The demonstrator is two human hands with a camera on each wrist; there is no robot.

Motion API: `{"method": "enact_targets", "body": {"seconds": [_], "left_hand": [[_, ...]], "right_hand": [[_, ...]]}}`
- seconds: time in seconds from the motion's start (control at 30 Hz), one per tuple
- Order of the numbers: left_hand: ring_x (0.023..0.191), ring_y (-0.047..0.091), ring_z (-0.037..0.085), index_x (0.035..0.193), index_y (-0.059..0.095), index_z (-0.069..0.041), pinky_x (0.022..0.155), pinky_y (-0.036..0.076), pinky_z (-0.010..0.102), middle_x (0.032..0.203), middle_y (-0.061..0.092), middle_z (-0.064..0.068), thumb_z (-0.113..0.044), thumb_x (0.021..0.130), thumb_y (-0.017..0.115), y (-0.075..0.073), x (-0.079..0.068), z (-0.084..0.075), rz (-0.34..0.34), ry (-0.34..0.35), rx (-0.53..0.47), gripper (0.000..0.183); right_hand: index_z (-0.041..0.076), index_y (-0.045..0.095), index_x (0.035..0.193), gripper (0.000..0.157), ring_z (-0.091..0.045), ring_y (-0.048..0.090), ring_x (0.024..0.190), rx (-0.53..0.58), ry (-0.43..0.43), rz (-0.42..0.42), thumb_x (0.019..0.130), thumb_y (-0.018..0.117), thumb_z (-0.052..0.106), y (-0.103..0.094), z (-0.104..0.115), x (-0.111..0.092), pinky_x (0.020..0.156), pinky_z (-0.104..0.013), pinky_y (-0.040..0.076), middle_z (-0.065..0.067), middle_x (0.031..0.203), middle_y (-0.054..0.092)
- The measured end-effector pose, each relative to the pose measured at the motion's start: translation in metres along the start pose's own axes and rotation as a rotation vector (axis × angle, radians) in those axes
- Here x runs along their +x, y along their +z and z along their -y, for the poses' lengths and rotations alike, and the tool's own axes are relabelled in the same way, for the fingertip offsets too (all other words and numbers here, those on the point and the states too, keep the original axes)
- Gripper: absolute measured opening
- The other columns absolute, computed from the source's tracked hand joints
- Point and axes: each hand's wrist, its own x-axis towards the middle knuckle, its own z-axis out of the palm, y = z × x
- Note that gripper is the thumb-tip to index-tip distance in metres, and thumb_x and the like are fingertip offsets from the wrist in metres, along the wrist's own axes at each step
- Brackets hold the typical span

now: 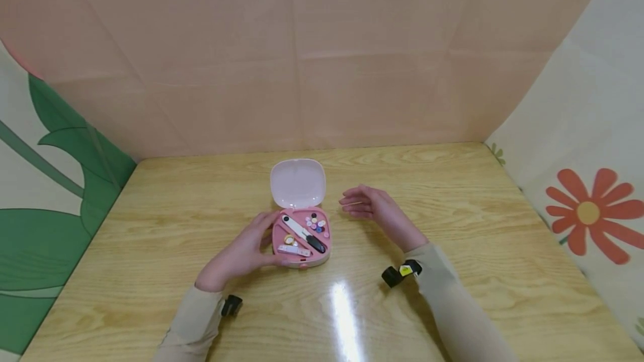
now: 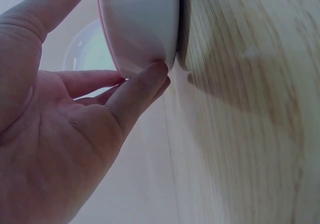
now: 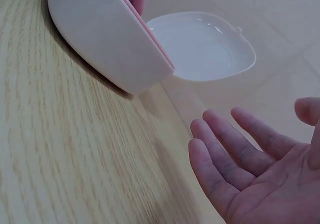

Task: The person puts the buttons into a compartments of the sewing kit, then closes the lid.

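Observation:
A small pink sewing box (image 1: 318,262) stands on the table with its white lid (image 1: 298,184) swung up at the back. My left hand (image 1: 241,254) grips the box's left side, thumb at the front edge and fingers farther back; in the left wrist view its fingertips press the white outer wall (image 2: 140,27). Inside, a slim tool (image 1: 297,228) with white and black ends lies diagonally. Several coloured buttons (image 1: 318,223) fill the right compartment; a pale patterned strip (image 1: 294,251) and a small yellow-rimmed round item (image 1: 289,239) lie at left. My right hand (image 1: 380,210) hovers right of the box, fingers extended, holding nothing.
The wood-grain table (image 1: 176,222) reaches back to a pinkish cloth backdrop (image 1: 297,71). Patterned panels flank it, with green leaves (image 1: 35,261) at left and a red flower (image 1: 587,214) at right. Black wrist mounts (image 1: 401,272) sit on both sleeves.

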Motion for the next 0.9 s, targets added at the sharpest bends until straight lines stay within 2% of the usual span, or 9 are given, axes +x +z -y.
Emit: {"method": "enact_targets", "body": {"seconds": [0.27, 0.43, 0.6, 0.7, 0.9], "left_hand": [[0.131, 0.039, 0.019, 0.15, 0.03, -0.014, 0.106, 0.037, 0.034, 0.141, 0.037, 0.002, -0.03, 0.073, 0.083, 0.0, 0.0, 0.0, 0.002, 0.009, -0.031, 0.095], [0.13, 0.04, 0.022, 0.149, 0.03, -0.015, 0.103, 0.04, 0.033, 0.14, 0.037, 0.004, -0.027, 0.072, 0.084, -0.001, 0.0, 0.002, 0.023, 0.027, -0.097, 0.095], [0.129, 0.042, 0.028, 0.149, 0.03, -0.013, 0.104, 0.04, 0.037, 0.14, 0.037, 0.009, -0.02, 0.072, 0.084, -0.001, 0.0, 0.002, 0.028, 0.044, -0.143, 0.094], [0.129, 0.041, 0.033, 0.149, 0.029, -0.009, 0.104, 0.04, 0.042, 0.141, 0.035, 0.013, -0.012, 0.074, 0.083, -0.001, -0.001, -0.004, 0.028, 0.032, -0.166, 0.092], [0.13, 0.039, 0.037, 0.147, 0.03, -0.002, 0.105, 0.037, 0.048, 0.14, 0.036, 0.02, -0.004, 0.075, 0.08, -0.008, -0.008, -0.027, 0.034, 0.02, -0.184, 0.088]], "right_hand": [[-0.015, 0.039, 0.134, 0.069, -0.047, 0.046, 0.121, 0.129, -0.045, 0.063, 0.105, 0.019, 0.044, 0.0, -0.001, 0.005, 0.105, -0.052, 0.037, -0.031, 0.131, 0.049], [-0.014, 0.039, 0.135, 0.074, -0.049, 0.043, 0.123, 0.178, -0.074, 0.098, 0.103, 0.019, 0.05, 0.0, -0.002, 0.007, 0.106, -0.055, 0.034, -0.033, 0.132, 0.047], [-0.016, 0.034, 0.137, 0.078, -0.051, 0.037, 0.125, 0.236, -0.078, 0.137, 0.102, 0.018, 0.052, 0.001, -0.003, 0.011, 0.107, -0.057, 0.03, -0.037, 0.135, 0.041], [-0.016, 0.03, 0.139, 0.081, -0.052, 0.035, 0.127, 0.275, -0.064, 0.157, 0.101, 0.019, 0.055, 0.002, -0.003, 0.014, 0.108, -0.057, 0.028, -0.037, 0.137, 0.038], [-0.015, 0.028, 0.141, 0.084, -0.051, 0.031, 0.129, 0.362, -0.06, 0.198, 0.1, 0.019, 0.058, 0.004, -0.002, 0.018, 0.11, -0.057, 0.022, -0.038, 0.14, 0.032]]}}
